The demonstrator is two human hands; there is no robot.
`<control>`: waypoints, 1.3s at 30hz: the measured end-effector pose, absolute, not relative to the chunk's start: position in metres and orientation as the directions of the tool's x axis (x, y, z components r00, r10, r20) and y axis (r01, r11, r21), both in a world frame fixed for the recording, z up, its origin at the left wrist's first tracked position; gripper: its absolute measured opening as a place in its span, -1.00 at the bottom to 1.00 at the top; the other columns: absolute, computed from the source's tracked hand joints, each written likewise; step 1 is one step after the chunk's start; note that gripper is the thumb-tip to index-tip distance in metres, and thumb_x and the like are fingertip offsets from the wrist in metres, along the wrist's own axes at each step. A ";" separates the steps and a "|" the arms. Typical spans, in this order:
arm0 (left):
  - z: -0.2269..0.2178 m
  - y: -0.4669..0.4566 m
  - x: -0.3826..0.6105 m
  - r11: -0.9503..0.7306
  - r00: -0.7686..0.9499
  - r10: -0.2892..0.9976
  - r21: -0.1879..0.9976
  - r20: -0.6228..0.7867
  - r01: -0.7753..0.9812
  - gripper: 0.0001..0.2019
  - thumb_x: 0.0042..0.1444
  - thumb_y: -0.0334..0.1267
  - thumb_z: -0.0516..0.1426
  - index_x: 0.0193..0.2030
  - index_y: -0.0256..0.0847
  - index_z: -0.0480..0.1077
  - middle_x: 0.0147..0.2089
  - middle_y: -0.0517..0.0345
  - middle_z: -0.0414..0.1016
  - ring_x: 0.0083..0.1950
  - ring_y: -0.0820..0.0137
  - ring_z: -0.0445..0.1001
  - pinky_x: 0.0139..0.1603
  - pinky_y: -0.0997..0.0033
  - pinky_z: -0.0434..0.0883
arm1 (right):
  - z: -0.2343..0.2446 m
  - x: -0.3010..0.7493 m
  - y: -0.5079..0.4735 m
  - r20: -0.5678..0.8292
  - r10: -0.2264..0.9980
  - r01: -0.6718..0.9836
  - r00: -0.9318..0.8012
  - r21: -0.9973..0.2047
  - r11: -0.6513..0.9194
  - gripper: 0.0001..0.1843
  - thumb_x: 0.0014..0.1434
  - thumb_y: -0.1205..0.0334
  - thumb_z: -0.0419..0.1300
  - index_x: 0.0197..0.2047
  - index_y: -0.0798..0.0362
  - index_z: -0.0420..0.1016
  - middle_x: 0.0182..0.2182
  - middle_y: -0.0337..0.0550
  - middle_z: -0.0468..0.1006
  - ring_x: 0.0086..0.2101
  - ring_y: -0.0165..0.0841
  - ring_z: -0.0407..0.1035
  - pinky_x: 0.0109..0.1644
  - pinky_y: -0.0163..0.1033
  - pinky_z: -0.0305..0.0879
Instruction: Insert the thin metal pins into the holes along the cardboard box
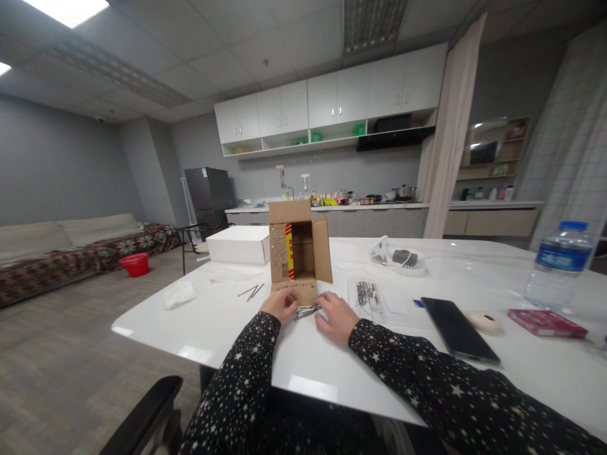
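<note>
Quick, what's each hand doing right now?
Left hand: curled beside the rods; can't tell if it's holding any.
Right hand: at the rods' right end; grip can't be told.

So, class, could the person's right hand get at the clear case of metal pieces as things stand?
Probably yes: the clear case lies just beside the right hand, with nothing visible standing between them.

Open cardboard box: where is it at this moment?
In the head view, the open cardboard box stands mid-picture on the white table, just beyond the left hand and right hand, right of the white box.
</note>
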State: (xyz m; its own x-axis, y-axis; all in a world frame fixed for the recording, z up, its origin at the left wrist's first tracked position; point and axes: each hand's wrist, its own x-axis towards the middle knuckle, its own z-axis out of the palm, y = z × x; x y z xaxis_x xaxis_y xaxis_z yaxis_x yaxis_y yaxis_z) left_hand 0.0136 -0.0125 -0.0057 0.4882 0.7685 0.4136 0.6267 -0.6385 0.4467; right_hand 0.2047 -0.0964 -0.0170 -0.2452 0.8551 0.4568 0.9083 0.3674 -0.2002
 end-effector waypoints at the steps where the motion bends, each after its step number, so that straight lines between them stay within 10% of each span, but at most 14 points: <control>1: -0.005 -0.013 0.013 -0.630 0.487 0.776 0.442 0.402 0.639 -0.92 -0.05 -0.31 0.07 -0.41 -0.20 0.38 -0.59 0.30 0.34 -0.52 0.49 0.30 -0.45 0.51 0.21 | -0.018 0.205 -0.096 0.459 0.857 0.912 -0.236 -0.199 0.358 -0.71 0.12 0.29 0.08 -0.06 0.10 0.38 -0.08 -0.04 0.36 -0.09 -0.28 0.24 0.02 -0.22 0.13; 11: -0.003 -0.023 0.011 -0.560 0.485 0.828 0.451 0.281 0.695 -0.64 -0.11 0.04 0.20 -0.29 -0.19 0.39 -0.58 0.31 0.34 -0.53 0.46 0.32 -0.49 0.50 0.18 | -0.018 0.204 -0.096 0.425 0.875 0.929 -0.231 -0.170 0.328 -0.77 0.16 0.25 0.05 -0.13 0.10 0.42 -0.19 -0.06 0.42 -0.13 -0.27 0.25 -0.02 -0.22 0.10; 39: -0.005 -0.025 0.013 -0.564 0.512 0.822 0.487 0.250 0.667 -0.61 -0.16 0.00 0.21 -0.25 -0.23 0.50 -0.55 0.23 0.41 -0.51 0.43 0.36 -0.47 0.47 0.25 | -0.010 0.201 -0.102 0.394 0.880 0.952 -0.266 -0.039 0.305 -0.77 0.21 0.21 0.03 -0.20 0.11 0.45 -0.19 -0.02 0.46 -0.13 -0.23 0.25 -0.06 -0.16 0.07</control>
State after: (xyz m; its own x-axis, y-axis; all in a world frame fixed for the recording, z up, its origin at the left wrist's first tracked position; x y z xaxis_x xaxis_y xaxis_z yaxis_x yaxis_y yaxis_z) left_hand 0.0130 -0.0248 -0.0047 0.5120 0.8218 0.2501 0.6673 -0.5638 0.4866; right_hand 0.2008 -0.1024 -0.0105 -0.2658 0.8801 0.3935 0.9516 0.3049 -0.0392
